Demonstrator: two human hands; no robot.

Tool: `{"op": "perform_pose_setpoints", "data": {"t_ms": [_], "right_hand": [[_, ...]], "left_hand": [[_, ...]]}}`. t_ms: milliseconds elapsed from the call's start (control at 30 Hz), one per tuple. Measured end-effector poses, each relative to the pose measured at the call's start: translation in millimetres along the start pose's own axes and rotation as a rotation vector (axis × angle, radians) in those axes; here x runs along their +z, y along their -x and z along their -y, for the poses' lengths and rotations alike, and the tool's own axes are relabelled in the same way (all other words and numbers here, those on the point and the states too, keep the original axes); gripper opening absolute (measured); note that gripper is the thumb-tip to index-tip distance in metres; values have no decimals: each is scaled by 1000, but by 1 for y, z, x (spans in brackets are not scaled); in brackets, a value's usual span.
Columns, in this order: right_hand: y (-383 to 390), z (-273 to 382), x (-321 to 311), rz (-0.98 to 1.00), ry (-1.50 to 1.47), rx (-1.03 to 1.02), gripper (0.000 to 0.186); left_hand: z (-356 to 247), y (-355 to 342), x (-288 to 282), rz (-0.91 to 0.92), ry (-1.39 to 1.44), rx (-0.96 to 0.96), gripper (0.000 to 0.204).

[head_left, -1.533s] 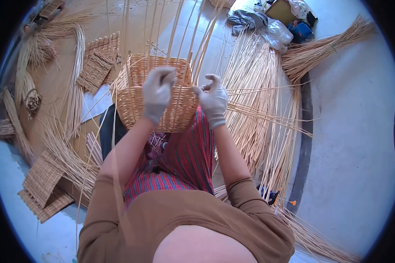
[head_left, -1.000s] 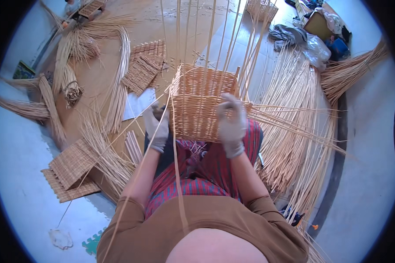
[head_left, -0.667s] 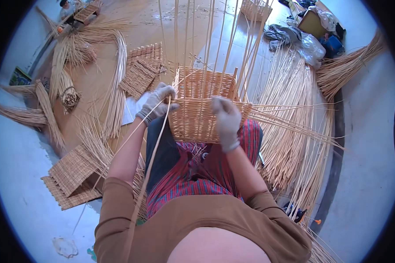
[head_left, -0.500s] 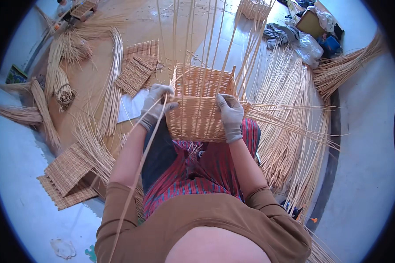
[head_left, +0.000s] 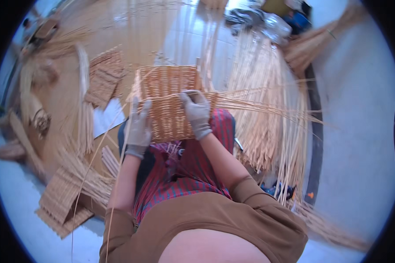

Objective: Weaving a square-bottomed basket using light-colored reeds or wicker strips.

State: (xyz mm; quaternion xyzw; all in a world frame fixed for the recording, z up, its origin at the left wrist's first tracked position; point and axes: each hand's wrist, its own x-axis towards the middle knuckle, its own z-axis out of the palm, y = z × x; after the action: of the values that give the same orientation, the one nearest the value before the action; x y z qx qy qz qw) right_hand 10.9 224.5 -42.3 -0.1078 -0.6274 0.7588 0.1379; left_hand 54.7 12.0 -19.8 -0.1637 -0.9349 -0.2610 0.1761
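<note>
A rectangular woven wicker basket (head_left: 170,120) rests over my lap, its open top facing up and away from me. My right hand (head_left: 197,115), in a pale grey glove, grips the front rim near the right corner. At the left front corner, my gloved left hand (head_left: 138,129) lies against the basket's side, fingers pointing up and apart. Long thin wicker strands (head_left: 92,162) run from near that corner down past my left arm. More loose strands (head_left: 259,105) stick out to the right from the right corner. Upright strands beyond the basket are smeared by motion.
A wide spread of split strands (head_left: 254,131) covers the floor at right. Flat woven panels (head_left: 103,81) lie at upper left, others (head_left: 61,197) at lower left. Bundled strands (head_left: 41,118) lie far left. A white sheet (head_left: 107,118) is beside my left knee. Plastic bags (head_left: 274,28) sit at the back.
My left hand has loosened from the strands at the rim and dropped lower along the basket's left side, fingers extended. The right hand keeps its grip. The whole scene has shifted left in view.
</note>
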Motion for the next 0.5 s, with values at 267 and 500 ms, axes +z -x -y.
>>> {"op": "perform_pose_setpoints", "data": {"t_ms": [267,500], "right_hand": [[6,4,3,20,-166,111,11],[34,43,15,282,502,-172,19]], "left_hand": [[-4,-3,9,-11,-88,21,67],[0,-2,3,58,-149,-44,64]]}}
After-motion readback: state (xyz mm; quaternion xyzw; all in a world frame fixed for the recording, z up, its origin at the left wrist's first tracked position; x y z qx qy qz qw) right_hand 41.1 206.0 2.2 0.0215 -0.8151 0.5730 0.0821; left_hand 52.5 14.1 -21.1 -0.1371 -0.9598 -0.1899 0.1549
